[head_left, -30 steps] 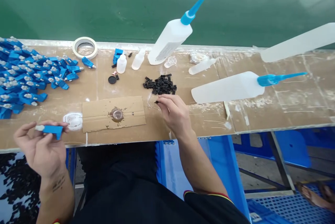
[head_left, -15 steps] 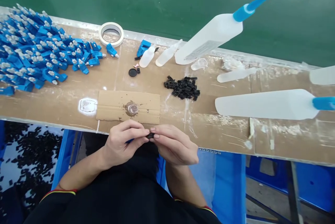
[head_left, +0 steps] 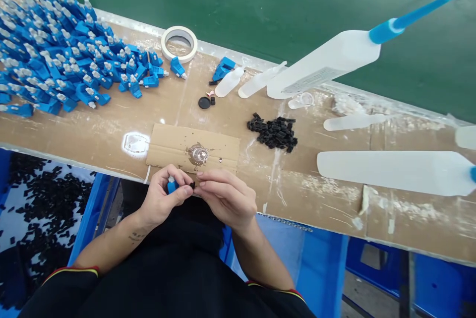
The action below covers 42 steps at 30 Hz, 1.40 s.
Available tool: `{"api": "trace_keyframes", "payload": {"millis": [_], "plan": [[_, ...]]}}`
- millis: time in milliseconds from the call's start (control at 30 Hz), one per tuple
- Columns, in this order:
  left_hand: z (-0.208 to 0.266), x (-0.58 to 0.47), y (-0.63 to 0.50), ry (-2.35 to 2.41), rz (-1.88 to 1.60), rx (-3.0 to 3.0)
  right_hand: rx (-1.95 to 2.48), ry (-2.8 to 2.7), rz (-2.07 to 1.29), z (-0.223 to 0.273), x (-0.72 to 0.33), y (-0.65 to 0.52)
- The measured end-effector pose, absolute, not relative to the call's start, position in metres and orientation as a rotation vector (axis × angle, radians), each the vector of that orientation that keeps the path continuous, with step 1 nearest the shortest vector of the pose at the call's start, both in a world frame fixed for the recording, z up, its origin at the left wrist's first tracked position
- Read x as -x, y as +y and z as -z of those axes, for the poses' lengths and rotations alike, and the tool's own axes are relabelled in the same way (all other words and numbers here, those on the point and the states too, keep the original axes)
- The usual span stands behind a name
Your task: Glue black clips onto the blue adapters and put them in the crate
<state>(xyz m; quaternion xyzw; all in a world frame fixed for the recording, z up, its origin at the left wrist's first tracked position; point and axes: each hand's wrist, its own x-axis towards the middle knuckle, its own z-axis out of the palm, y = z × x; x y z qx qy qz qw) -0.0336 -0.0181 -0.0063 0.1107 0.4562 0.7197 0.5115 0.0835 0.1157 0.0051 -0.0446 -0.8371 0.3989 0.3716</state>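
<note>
**Just off the near edge of the cardboard pad (head_left: 171, 144), two hands meet at a small black piece (head_left: 192, 185)**

Between the pad's near edge and the person's body, the left hand (head_left: 163, 194) is curled closed around a blue piece (head_left: 171, 186), whose pale tip pokes up between the fingers. Its thumb and forefinger reach toward the black piece. The right hand (head_left: 226, 196) has its thumb and fingers drawn nearly together, tips at that same black piece; whether it grips the piece or only steadies it, I cannot tell.

The step in hand looks like bringing black and blue together, perhaps turning or lining up the black piece first. Whether the two already touch is hidden by the fingers.

On the pad sits a small round clear dish (head_left: 199, 155) with dark wet-looking spots around it. To the pad's right, and a little beyond it, lies a pile of black pieces (head_left: 277, 132); beyond it to the left spreads a large heap of blue pieces (head_left: 55, 60), pale tips mostly upward.

As I judge it, the next move calls for a steady left hold, a light fingertip pinch from the right, and a check of which way the black piece faces.
</note>
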Motion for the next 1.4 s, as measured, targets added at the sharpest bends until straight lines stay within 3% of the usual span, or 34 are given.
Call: {"api": "trace_keyframes", "payload": {"millis": [300, 500, 733, 1067, 1167, 1400], "plan": [[0.002, 0.02, -0.009, 0.889, -1.768, 0.112, 0.01, -2.338, -0.871, -0.009, -0.085, 0.118], [0.0, 0.022, -0.011, 0.828, -1.711, 0.188, 0.05, -2.451, -0.968, -0.023, -0.081, 0.137], [0.001, 0.04, -0.026, 0.889, -1.818, 0.122, 0.239, -2.767, -0.691, -0.026, -0.073, 0.183], [0.009, 0.049, -0.041, 1.063, -1.803, -0.068, 0.144, -2.853, -0.686, -0.02, -0.065, 0.187], [0.008, 0.051, -0.039, 1.035, -1.822, -0.067, 0.226, -2.785, -0.775, -0.016, -0.07, 0.188], [0.007, 0.047, -0.027, 0.899, -1.835, -0.035, 0.333, -2.067, -1.457, 0.004, -0.087, 0.175]]}}
